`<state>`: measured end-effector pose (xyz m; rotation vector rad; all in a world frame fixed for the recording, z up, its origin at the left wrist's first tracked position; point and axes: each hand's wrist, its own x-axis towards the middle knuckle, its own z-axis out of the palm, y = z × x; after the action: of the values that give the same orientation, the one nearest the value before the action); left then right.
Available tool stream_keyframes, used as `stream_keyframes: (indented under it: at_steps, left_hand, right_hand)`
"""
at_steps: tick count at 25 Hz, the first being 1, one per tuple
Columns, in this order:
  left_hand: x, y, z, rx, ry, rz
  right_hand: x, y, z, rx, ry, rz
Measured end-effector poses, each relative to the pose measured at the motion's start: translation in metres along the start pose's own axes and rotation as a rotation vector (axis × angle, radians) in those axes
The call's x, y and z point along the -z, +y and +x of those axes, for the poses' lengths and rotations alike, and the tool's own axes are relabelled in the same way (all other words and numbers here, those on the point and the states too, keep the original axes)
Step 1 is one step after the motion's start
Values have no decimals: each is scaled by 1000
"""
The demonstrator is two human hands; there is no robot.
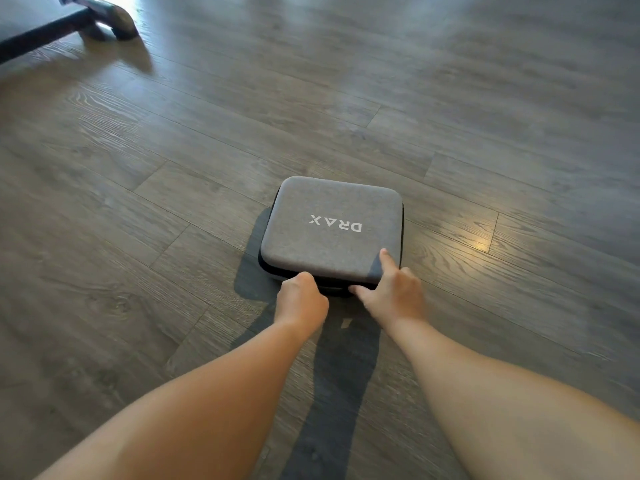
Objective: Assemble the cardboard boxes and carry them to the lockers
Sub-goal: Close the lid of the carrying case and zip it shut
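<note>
the fingers of the left hand are curled under and closed against the near edge of a grey, fabric-covered, rounded rectangular zip case, gripping it at the black zipper seam; the fingertips themselves are tucked out of sight. the right hand holds the same near edge at the case's right corner: its index finger lies stretched up over the lid, its thumb presses in at the seam, and the other fingers are bent against the side wall.

the case lies flat on a grey wood-grain plank floor, roughly in the middle of the view, with white letters reading "drax" printed on the lid, upside down from the wearer's side. a dark shadow falls on the floor to the left of the case and runs back between the two bare forearms, which reach forward from the bottom of the view.

far off in the upper left corner, well apart from the case, a dark bar with a metallic curved foot rests on the floor; what it belongs to cannot be told. a bright patch of reflected light sits on the planks to the right of the case.
</note>
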<state>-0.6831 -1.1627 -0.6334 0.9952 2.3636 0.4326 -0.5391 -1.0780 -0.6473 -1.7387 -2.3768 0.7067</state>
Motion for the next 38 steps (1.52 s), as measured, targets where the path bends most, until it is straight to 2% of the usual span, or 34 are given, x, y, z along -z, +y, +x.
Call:
stream_keyframes:
  at_steps: [2, 4, 6, 9, 11, 13, 16, 18, 22, 28, 31, 33, 36, 38]
  left_hand:
    - [1, 2, 2, 6, -18, 51]
    - [5, -2, 5, 10, -39, 51]
    - [11, -10, 11, -39, -26, 11]
    - [15, -19, 25, -126, 4, -16]
    - [17, -21, 30, -98, 37, -17]
    - [15, -23, 31, -59, 75, -36]
    - [10, -27, 30, -26, 97, -45]
    - [10, -26, 28, -24, 93, -38]
    - [8, -24, 22, -85, 60, 58]
    - [4, -16, 14, -99, 80, 88]
    - [8, -20, 18, -109, 43, 114]
    - [8, -19, 18, -101, 44, 112]
    - [4, -13, 16, -92, 64, 87]
    - [1, -8, 13, -84, 69, 94]
  right_hand:
    - [-8, -4, -12, 37, -12, 13]
    - [-15, -1, -28, 132, 42, 9]
    - [-23, 6, -41, 300, 72, -26]
    - [-23, 13, -42, 555, 6, -141]
    - [-6, 15, -27, 709, 16, -223]
    - [15, 18, -11, 773, 11, -344]
    - [32, 22, 9, 617, -195, -510]
    - [31, 18, 15, 508, -260, -529]
    - [28, 6, 17, 411, -210, -536]
    - [7, -44, 8, 28, -154, -452]
    - [11, -42, 7, 88, -64, -449]
    - [24, -21, 17, 133, -90, -429]
    - [43, 10, 28, 2, -213, -328]
    - [45, 17, 28, -74, -219, -256]
